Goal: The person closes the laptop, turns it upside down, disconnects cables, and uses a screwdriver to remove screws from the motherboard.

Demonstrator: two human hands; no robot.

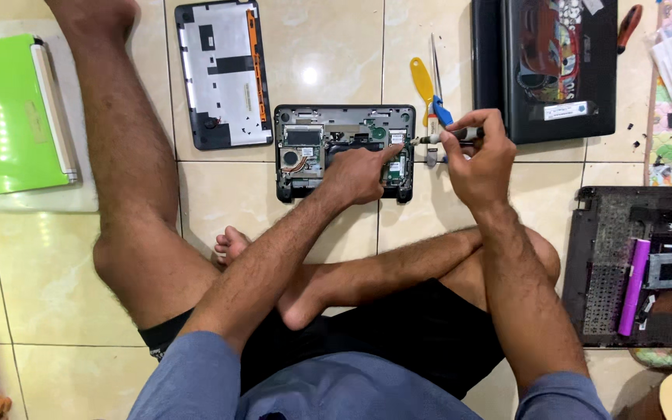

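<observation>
A small opened laptop base (305, 124) with its circuit board and fan exposed lies on the tiled floor ahead of me. My left hand (359, 173) rests on its right half, index finger pointing at the board near the right edge. My right hand (477, 155) grips a screwdriver (446, 138) held sideways, its tip touching the right edge of the board.
The removed grey bottom cover (222, 74) lies at the upper left, a green closed laptop (11, 113) far left. A black laptop (558, 66) sits upper right, a yellow-and-blue pry tool (428, 89) beside it. Another dismantled chassis with a purple cylinder (634, 286) lies right. My crossed legs fill the foreground.
</observation>
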